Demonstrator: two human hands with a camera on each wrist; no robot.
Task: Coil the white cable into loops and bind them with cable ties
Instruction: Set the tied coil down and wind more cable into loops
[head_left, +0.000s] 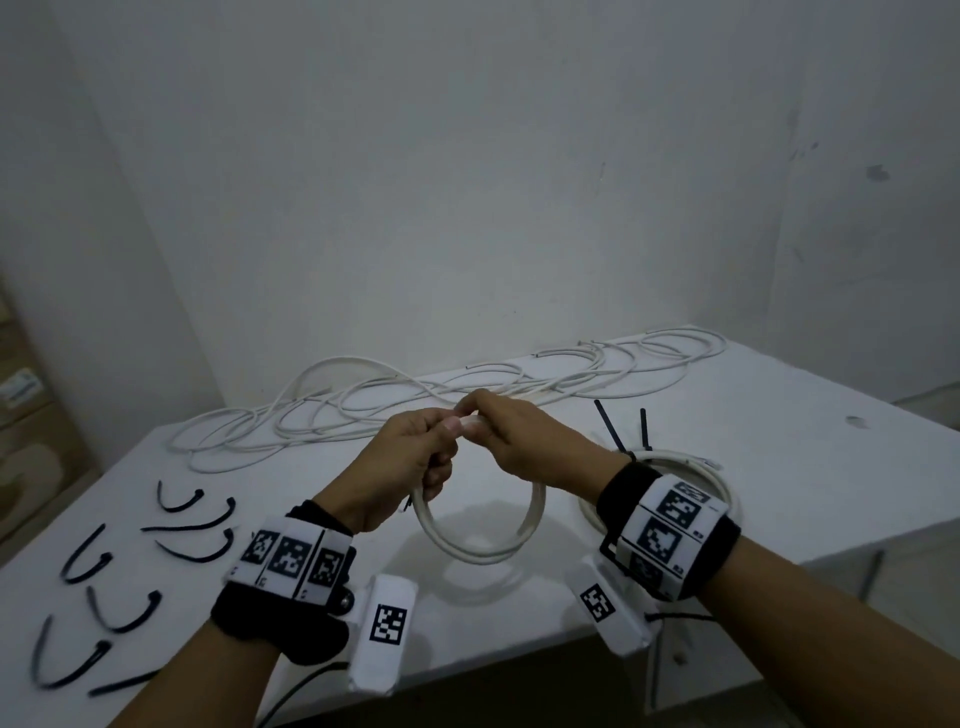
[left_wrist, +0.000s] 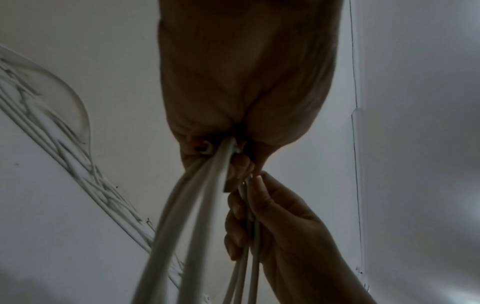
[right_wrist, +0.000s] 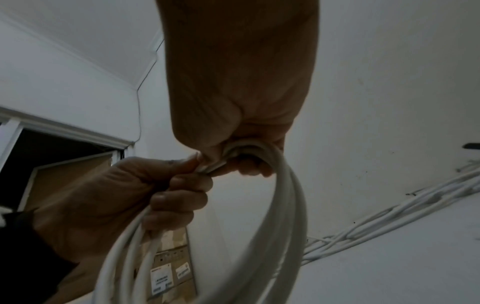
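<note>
Held above the surface (head_left: 779, 467) centre: white cable coil (head_left: 483, 545), left hand (head_left: 410, 467) and right hand (head_left: 519, 441) both clenched around its top. Best kept pinched tight, loops aligned, before reaching left for black cable ties (head_left: 104, 571).

Left hand (head_left: 400, 467) and right hand (head_left: 524, 441) — both bare, forearms unsleeved. A black fabric wrist strap (head_left: 270, 618) is being worn on the left wrist, wrapped by a white band (head_left: 291, 564) printed with square black-and-white coded markers. A white marker-bearing box (head_left: 384, 631) is being carried beneath it, a dark cable trailing below. A matching strap, band and box (head_left: 613, 610) are being worn on the right wrist.
</note>
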